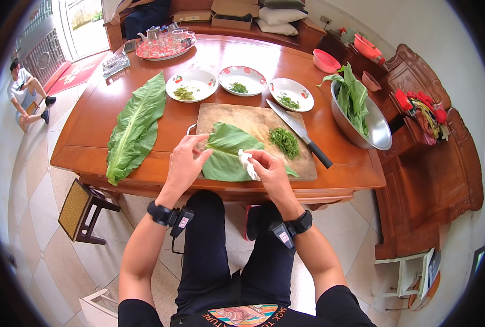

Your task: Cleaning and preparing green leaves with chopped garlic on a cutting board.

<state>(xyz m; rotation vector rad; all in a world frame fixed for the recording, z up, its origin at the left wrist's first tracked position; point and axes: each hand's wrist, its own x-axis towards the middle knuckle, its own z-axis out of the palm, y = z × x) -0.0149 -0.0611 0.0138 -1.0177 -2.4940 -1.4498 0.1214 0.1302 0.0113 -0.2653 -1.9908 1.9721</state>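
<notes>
My right hand [271,168] pinches a crumpled white tissue [249,164] above a broad green leaf [230,165]. The leaf lies over the front part of a wooden cutting board [234,112]. At the leaf's left edge is my left hand [187,158], thumb and forefinger apart; whether the fingertips touch the leaf is hard to tell. Finely cut greens [284,143] sit in a heap on the board's right side. A knife with a black handle [298,130] rests along the board's right edge, its handle reaching past the board onto the table.
A long whole leaf [138,126] lies left on the wooden table [177,143]. Behind the board stand three plates [205,77] [242,70] [293,84] with chopped greens. At right, a metal basin [379,133] holds leaves. A glassware tray [160,57] is at back left. Two people sit beyond.
</notes>
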